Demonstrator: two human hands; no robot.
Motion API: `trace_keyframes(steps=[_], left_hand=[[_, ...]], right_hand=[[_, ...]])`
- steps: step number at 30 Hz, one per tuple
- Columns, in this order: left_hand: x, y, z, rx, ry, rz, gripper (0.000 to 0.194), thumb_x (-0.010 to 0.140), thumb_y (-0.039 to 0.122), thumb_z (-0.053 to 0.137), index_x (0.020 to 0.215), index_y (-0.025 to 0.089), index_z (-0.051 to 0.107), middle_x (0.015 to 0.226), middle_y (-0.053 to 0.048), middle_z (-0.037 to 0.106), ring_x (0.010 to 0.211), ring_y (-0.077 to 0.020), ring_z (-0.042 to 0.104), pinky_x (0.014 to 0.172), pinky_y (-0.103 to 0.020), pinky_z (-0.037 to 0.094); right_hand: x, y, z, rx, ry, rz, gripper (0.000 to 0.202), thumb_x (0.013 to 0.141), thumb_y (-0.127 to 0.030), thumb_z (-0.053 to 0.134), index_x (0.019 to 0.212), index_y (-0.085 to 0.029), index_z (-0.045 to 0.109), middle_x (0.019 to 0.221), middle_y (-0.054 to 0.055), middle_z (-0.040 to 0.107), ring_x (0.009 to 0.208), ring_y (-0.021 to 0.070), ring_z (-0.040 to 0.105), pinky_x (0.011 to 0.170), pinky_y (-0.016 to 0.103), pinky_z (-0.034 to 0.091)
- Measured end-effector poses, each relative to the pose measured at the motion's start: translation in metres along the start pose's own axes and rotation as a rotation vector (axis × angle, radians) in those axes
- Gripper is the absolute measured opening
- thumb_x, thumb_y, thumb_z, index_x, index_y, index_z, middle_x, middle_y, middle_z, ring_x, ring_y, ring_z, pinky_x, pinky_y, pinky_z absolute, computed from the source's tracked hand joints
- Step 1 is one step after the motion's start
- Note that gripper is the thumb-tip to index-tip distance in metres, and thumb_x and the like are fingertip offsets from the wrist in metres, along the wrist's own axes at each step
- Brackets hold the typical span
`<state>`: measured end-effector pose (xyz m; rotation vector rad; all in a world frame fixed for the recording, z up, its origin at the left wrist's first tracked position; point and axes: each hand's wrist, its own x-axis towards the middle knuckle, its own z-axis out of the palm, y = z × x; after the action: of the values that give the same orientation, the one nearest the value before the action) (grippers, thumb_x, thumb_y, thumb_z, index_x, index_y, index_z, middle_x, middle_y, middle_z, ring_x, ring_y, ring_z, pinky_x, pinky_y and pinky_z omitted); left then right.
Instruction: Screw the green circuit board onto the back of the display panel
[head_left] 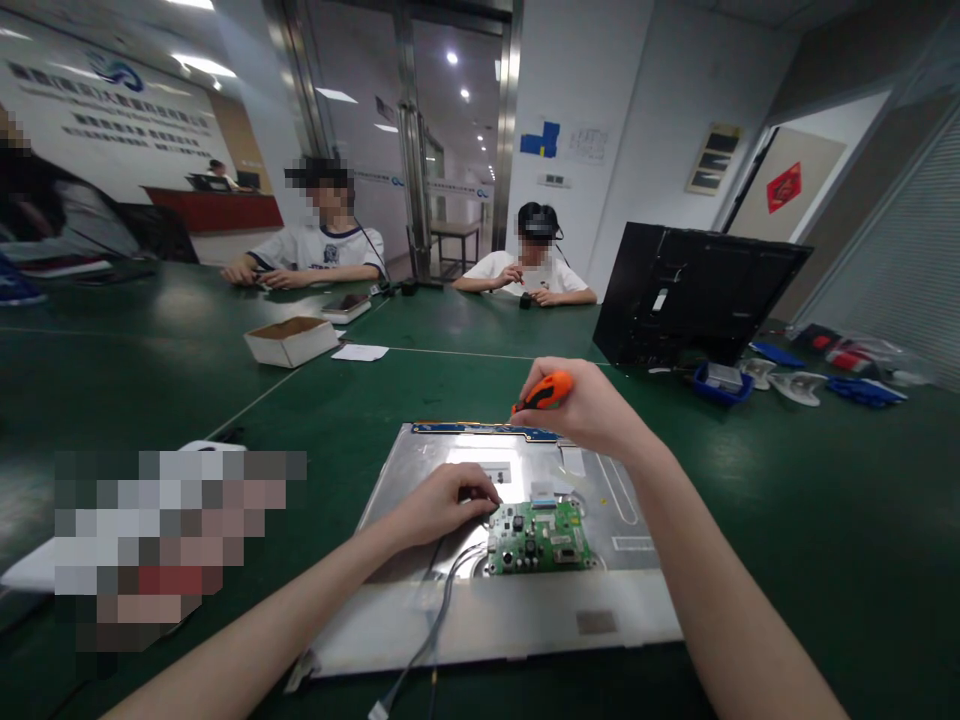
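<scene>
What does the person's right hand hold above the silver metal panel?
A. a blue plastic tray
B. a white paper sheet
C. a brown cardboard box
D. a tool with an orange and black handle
D: the right hand grips the orange and black tool handle above the silver metal panel.

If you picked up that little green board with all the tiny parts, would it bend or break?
The green board looks thin and flat, so it is probably stiff and light. Its small raised parts could probably snap off. Wires run near its edge, so it might tug back.
</scene>
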<state>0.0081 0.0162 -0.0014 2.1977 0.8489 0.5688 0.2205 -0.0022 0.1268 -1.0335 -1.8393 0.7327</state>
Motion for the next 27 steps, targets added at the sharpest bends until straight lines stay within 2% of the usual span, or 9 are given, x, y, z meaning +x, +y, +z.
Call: trace_keyframes(steps=[2, 4, 6, 9, 11, 14, 18, 27], left_hand=[[0.0, 0.0, -0.001, -0.009, -0.009, 0.005, 0.011, 0.083, 0.018, 0.062, 0.084, 0.018, 0.073, 0.081, -0.003, 0.07, 0.078, -0.0177, 0.062, 0.072, -0.027, 0.047], [0.0, 0.002, -0.002, -0.014, -0.017, 0.007, 0.012, 0.083, 0.018, 0.062, 0.085, 0.018, 0.073, 0.082, -0.003, 0.07, 0.078, -0.0178, 0.063, 0.073, -0.027, 0.047], [0.0, 0.003, -0.002, -0.013, -0.019, 0.002, 0.011, 0.083, 0.017, 0.062, 0.085, 0.018, 0.073, 0.082, -0.003, 0.07, 0.079, -0.018, 0.063, 0.073, -0.028, 0.047], [0.0, 0.003, -0.002, -0.024, -0.023, -0.014, 0.01, 0.083, 0.017, 0.063, 0.085, 0.017, 0.072, 0.082, -0.003, 0.07, 0.078, -0.018, 0.062, 0.073, -0.028, 0.047], [0.0, 0.002, -0.001, -0.034, -0.026, -0.022, 0.008, 0.083, 0.018, 0.063, 0.083, 0.017, 0.071, 0.081, -0.002, 0.07, 0.078, -0.0178, 0.062, 0.073, -0.027, 0.047], [0.0, 0.0, 0.0, -0.046, -0.021, -0.031, 0.008, 0.084, 0.019, 0.063, 0.083, 0.017, 0.07, 0.082, -0.002, 0.07, 0.078, -0.0178, 0.062, 0.073, -0.028, 0.047], [0.0, 0.002, -0.001, -0.037, -0.023, -0.03, 0.008, 0.085, 0.02, 0.062, 0.083, 0.017, 0.07, 0.083, -0.002, 0.07, 0.079, -0.018, 0.063, 0.075, -0.028, 0.048], [-0.001, 0.007, -0.002, -0.009, -0.002, -0.02, 0.009, 0.085, 0.02, 0.061, 0.085, 0.017, 0.07, 0.082, -0.002, 0.068, 0.077, -0.0173, 0.061, 0.072, -0.028, 0.047]], right_hand=[[0.002, -0.01, -0.003, -0.147, -0.13, -0.046, 0.015, 0.064, -0.014, 0.079, 0.063, -0.018, 0.065, 0.062, -0.004, 0.062, 0.058, 0.0113, 0.053, 0.056, 0.025, 0.037], [0.001, -0.016, -0.003, -0.233, -0.155, -0.079, 0.015, 0.064, -0.016, 0.079, 0.07, -0.019, 0.065, 0.066, -0.004, 0.063, 0.061, 0.0124, 0.054, 0.057, 0.025, 0.039], [-0.002, -0.018, -0.003, -0.283, -0.144, -0.098, 0.025, 0.064, -0.019, 0.081, 0.081, -0.021, 0.064, 0.071, -0.005, 0.061, 0.062, 0.0117, 0.052, 0.056, 0.024, 0.038], [-0.007, -0.018, -0.002, -0.323, -0.203, -0.084, 0.038, 0.066, -0.02, 0.079, 0.095, -0.023, 0.056, 0.072, -0.007, 0.056, 0.06, 0.0099, 0.048, 0.054, 0.022, 0.034], [-0.008, -0.017, 0.0, -0.359, -0.25, -0.068, 0.039, 0.07, -0.018, 0.075, 0.099, -0.022, 0.05, 0.07, -0.008, 0.053, 0.059, 0.0095, 0.047, 0.054, 0.021, 0.033], [-0.006, -0.014, 0.003, -0.409, -0.279, -0.094, 0.031, 0.075, -0.016, 0.067, 0.099, -0.022, 0.047, 0.07, -0.007, 0.053, 0.06, 0.0098, 0.047, 0.055, 0.022, 0.033], [-0.003, -0.011, 0.008, -0.454, -0.311, -0.136, 0.022, 0.076, -0.015, 0.063, 0.093, -0.021, 0.049, 0.074, -0.004, 0.056, 0.065, 0.0112, 0.05, 0.06, 0.023, 0.035], [-0.003, -0.009, 0.01, -0.512, -0.388, -0.133, 0.02, 0.076, -0.015, 0.062, 0.092, -0.021, 0.051, 0.076, -0.003, 0.057, 0.066, 0.0112, 0.049, 0.06, 0.023, 0.034]])
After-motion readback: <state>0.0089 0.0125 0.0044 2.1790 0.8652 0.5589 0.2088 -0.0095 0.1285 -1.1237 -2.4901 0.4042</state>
